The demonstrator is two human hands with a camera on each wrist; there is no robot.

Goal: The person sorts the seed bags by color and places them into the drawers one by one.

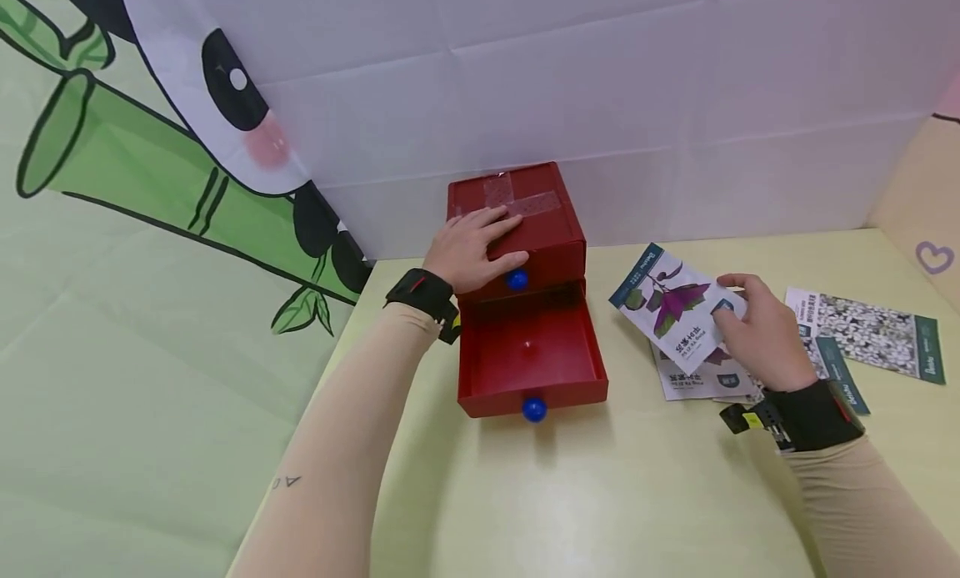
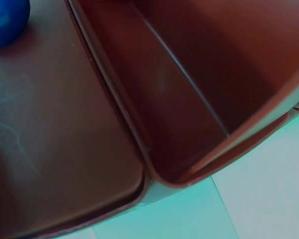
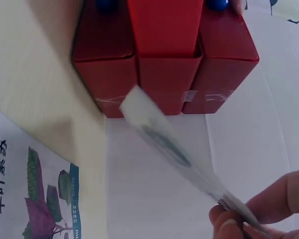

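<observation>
My left hand [image 1: 477, 248] rests on top of a dark red drawer box [image 1: 551, 219], fingers spread and thumb beside the upper blue knob [image 1: 517, 279]. Below that knob an empty red drawer [image 1: 525, 344] is pulled out, with its own blue knob [image 1: 534, 409]. To the right of the box, my right hand [image 1: 765, 332] pinches a seed packet [image 1: 678, 307] with a purple leaf picture. In the right wrist view this packet [image 3: 164, 134] appears nearly edge-on between thumb and fingers. Another purple-leaf packet [image 1: 693, 382] lies beneath it on the table.
White-flower seed packets [image 1: 870, 332] lie overlapping on the pale yellow table [image 1: 570, 511] at the right. A printed cloth [image 1: 637, 103] rises directly behind the box. In the right wrist view, a closed drawer [image 3: 104, 45] shows on the other side of the pulled-out one.
</observation>
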